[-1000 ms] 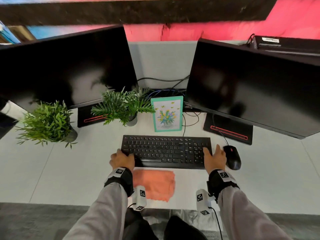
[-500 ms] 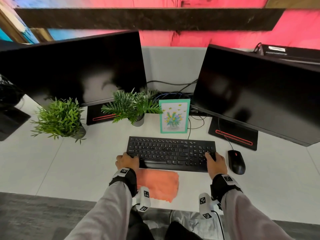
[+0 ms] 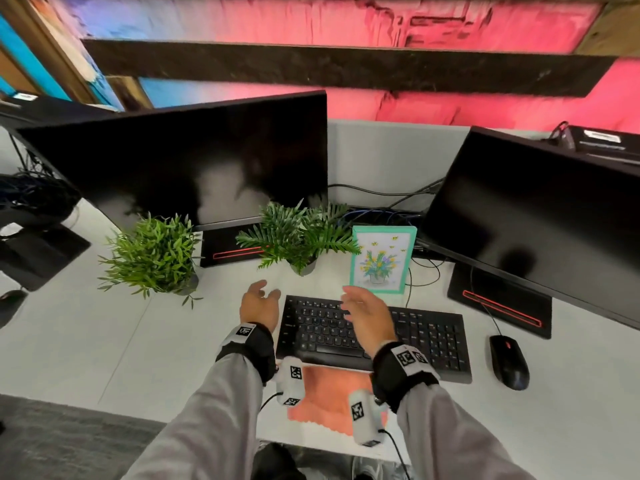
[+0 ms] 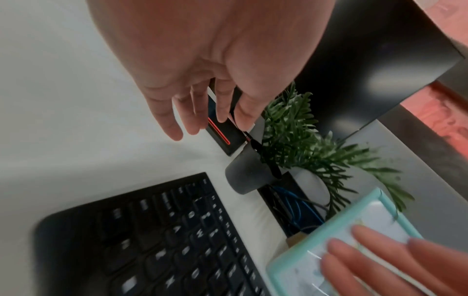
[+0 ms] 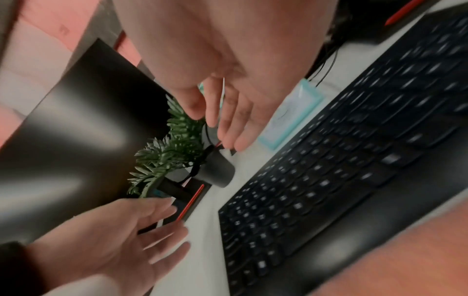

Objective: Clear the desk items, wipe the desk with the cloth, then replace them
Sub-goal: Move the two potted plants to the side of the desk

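Both hands hover open over the white desk [image 3: 104, 341], palms facing each other. My left hand [image 3: 262, 295] is just left of the black keyboard [image 3: 426, 336]. Over the keyboard's left half is my right hand [image 3: 354, 301]. Between and beyond them stands the middle potted plant [image 3: 300, 237] in a dark pot [image 4: 247, 176]; neither hand touches it. In the right wrist view the right fingers [image 5: 228, 128] hang just above the pot [image 5: 216, 172]. The orange cloth [image 3: 329, 398] lies flat at the desk's front edge, partly under my wrists.
A teal-framed flower picture [image 3: 381, 261] stands behind the keyboard. A second plant [image 3: 152, 258] sits at the left and a black mouse [image 3: 509, 362] at the right. Two dark monitors [image 3: 194, 161] [image 3: 533, 216] on stands and cables crowd the back.
Both hands have lifted off the keyboard's front corners and moved forward toward the middle plant. The right hand has crossed leftward over the keys. The keyboard stays put.
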